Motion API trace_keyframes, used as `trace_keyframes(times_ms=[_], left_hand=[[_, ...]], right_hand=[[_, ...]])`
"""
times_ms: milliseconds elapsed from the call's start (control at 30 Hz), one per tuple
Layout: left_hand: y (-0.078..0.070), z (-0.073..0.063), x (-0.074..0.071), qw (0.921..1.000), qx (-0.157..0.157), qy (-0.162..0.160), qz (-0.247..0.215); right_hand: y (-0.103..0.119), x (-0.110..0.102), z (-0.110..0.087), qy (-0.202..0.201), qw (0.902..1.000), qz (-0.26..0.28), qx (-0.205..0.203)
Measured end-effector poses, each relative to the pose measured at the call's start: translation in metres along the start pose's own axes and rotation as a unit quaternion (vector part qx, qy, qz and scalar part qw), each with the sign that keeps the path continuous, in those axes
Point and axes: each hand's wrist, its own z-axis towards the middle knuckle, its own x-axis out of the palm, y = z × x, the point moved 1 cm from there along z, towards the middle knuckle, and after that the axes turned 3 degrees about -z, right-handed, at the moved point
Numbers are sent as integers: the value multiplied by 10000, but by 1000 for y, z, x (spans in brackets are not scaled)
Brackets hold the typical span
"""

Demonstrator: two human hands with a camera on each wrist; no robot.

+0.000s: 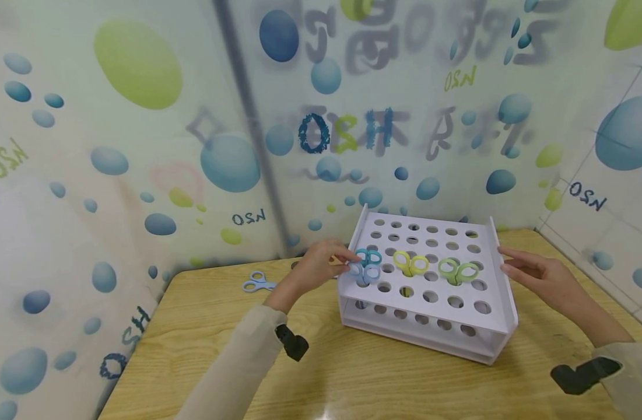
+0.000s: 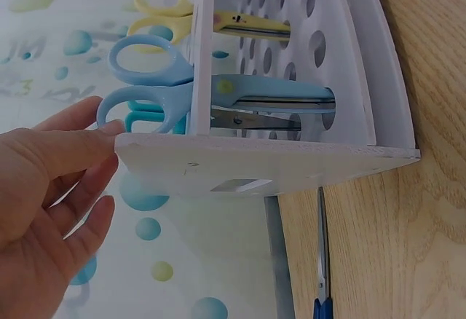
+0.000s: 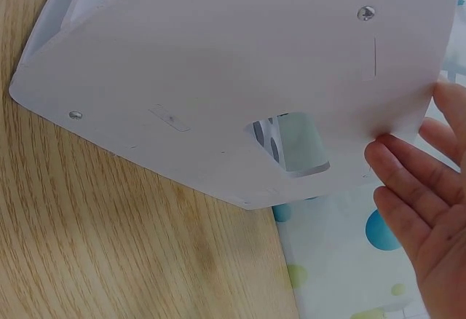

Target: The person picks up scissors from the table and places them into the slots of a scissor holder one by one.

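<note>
A white rack (image 1: 415,303) with rows of round holes stands on the table. Light blue scissors (image 1: 364,273) stand handle-up in its left front part, blades down through a hole. My left hand (image 1: 318,265) pinches the edge of their handle loop (image 2: 109,108) between thumb and index finger. Just behind them are teal scissors (image 1: 370,255). Yellow scissors (image 1: 411,263) and green scissors (image 1: 459,270) stand farther right in the rack. On the rack's right side panel (image 3: 218,79), the fingertips of my right hand (image 1: 546,280) rest with the fingers nearly straight.
Another pair of light blue scissors (image 1: 258,283) lies on the wooden table (image 1: 300,350) to the left of the rack. Scissors with a dark blue handle (image 2: 324,308) lie beside the rack, partly out of frame. A patterned curtain (image 1: 195,146) hangs behind the table.
</note>
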Motion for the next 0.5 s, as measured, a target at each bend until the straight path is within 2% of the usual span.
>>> trace_keyframes(times_ms=[500], left_hand=[[3, -6, -8, 9996, -246, -129, -111]], right_hand=[[-2, 0, 0, 64, 10000, 34, -1]])
